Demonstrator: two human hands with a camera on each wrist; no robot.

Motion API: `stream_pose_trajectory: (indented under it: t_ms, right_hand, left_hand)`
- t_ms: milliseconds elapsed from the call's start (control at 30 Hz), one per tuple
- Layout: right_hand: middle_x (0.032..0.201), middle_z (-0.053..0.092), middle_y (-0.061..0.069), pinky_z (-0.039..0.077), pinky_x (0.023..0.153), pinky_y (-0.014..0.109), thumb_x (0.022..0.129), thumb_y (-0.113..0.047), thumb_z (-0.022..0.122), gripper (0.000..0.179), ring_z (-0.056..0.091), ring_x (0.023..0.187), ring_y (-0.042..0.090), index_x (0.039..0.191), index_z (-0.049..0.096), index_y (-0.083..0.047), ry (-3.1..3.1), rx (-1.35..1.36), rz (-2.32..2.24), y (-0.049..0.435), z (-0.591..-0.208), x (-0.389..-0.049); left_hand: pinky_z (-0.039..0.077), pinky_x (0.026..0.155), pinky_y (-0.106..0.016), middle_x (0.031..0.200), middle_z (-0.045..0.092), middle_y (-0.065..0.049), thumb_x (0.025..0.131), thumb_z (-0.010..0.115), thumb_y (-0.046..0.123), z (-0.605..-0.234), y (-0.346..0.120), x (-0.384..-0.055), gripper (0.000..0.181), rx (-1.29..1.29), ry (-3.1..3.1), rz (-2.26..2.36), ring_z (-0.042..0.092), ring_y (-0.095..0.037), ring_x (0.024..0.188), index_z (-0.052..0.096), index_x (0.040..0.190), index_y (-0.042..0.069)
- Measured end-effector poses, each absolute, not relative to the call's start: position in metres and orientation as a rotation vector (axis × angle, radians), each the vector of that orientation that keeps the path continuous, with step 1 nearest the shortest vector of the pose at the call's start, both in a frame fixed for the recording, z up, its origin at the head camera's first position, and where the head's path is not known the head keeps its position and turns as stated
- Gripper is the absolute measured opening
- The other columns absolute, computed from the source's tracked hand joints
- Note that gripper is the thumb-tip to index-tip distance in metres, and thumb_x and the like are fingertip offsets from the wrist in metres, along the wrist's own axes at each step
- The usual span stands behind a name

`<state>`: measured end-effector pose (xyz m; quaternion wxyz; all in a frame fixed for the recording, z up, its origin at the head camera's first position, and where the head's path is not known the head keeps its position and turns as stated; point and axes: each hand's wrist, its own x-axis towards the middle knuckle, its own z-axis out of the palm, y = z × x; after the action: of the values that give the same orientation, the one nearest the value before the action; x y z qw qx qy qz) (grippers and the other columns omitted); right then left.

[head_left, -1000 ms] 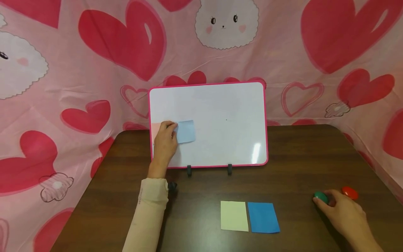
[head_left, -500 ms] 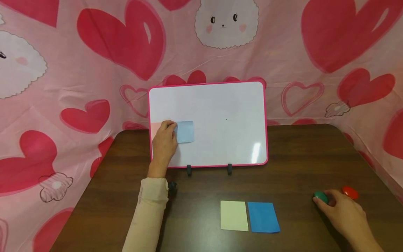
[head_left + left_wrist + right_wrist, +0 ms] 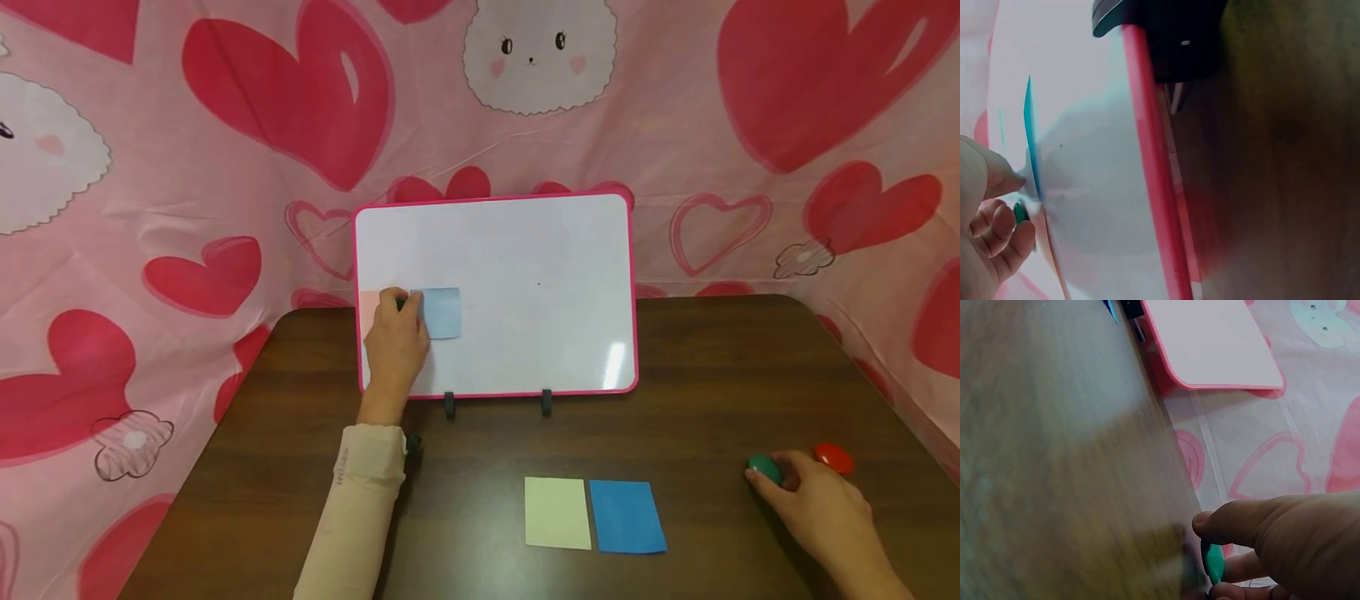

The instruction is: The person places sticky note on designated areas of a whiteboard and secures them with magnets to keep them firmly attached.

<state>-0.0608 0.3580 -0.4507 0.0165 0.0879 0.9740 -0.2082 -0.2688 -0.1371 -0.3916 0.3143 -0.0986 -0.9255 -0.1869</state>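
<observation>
My left hand (image 3: 396, 346) is at the left part of a white magnetic board (image 3: 525, 292), over the meeting edges of a pale pink sticky note (image 3: 369, 307) and a light blue sticky note (image 3: 444, 314). Its finger and thumb curl about a dark green round magnet (image 3: 1020, 213); the thumb lies at the blue note's edge. Far to the right, my right hand (image 3: 821, 508) pinches another green round magnet (image 3: 765, 470) low at the table, thumb on one side and fingers on the other. A red magnet (image 3: 833, 458) lies just beyond that hand.
A pale yellow note (image 3: 557, 513) and a bright blue note (image 3: 627, 517) lie side by side on the dark wooden table (image 3: 697, 375). Small black feet (image 3: 547, 402) prop the board. A pink heart-patterned cloth (image 3: 450, 100) hangs behind.
My left hand has shifted slightly right and turned, so more of the green magnet shows between finger and thumb. The light blue note has straightened and sits slightly further left. The right hand stays put.
</observation>
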Motion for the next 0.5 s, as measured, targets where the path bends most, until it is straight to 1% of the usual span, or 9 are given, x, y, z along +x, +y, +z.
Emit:
stream_pose_trajectory:
  t_ms: [133,267,400,500]
  right_hand:
    - [0.085,0.062,0.005,0.048,0.059,0.052,0.100,-0.050,0.058,0.066,0.060,0.073,0.027,0.121,0.055,0.012,3.007,0.274,-0.650,0.357,-0.450,-0.061]
    - [0.084,0.061,0.006,0.048,0.059,0.053,0.099,-0.050,0.059,0.067,0.060,0.073,0.027,0.121,0.055,0.013,3.001,0.269,-0.643,0.357,-0.450,-0.061]
    - [0.084,0.062,0.006,0.048,0.058,0.052,0.099,-0.050,0.060,0.065,0.060,0.072,0.027,0.120,0.056,0.012,3.014,0.265,-0.641,0.357,-0.450,-0.060]
    - [0.086,0.062,0.006,0.048,0.058,0.052,0.100,-0.050,0.058,0.065,0.061,0.073,0.028,0.121,0.056,0.011,3.011,0.266,-0.641,0.357,-0.450,-0.060]
  left_hand:
    - [0.058,0.073,-0.049,0.121,0.057,-0.021,0.093,0.065,0.005,-0.396,-0.135,-0.269,0.035,-0.282,-2.417,-0.447,0.062,-0.037,0.103,0.067,0.126,-0.004]
    - [0.059,0.070,-0.046,0.126,0.058,-0.020,0.091,0.066,0.004,-0.400,-0.132,-0.267,0.038,-0.307,-2.428,-0.391,0.063,-0.036,0.103,0.065,0.128,-0.004]
    - [0.059,0.067,-0.046,0.134,0.055,-0.022,0.090,0.070,0.008,-0.400,-0.127,-0.264,0.044,-0.312,-2.487,-0.361,0.065,-0.038,0.102,0.063,0.133,0.001]
    - [0.059,0.068,-0.045,0.140,0.052,-0.023,0.091,0.071,0.013,-0.400,-0.121,-0.261,0.048,-0.318,-2.537,-0.339,0.065,-0.037,0.103,0.062,0.138,0.006]
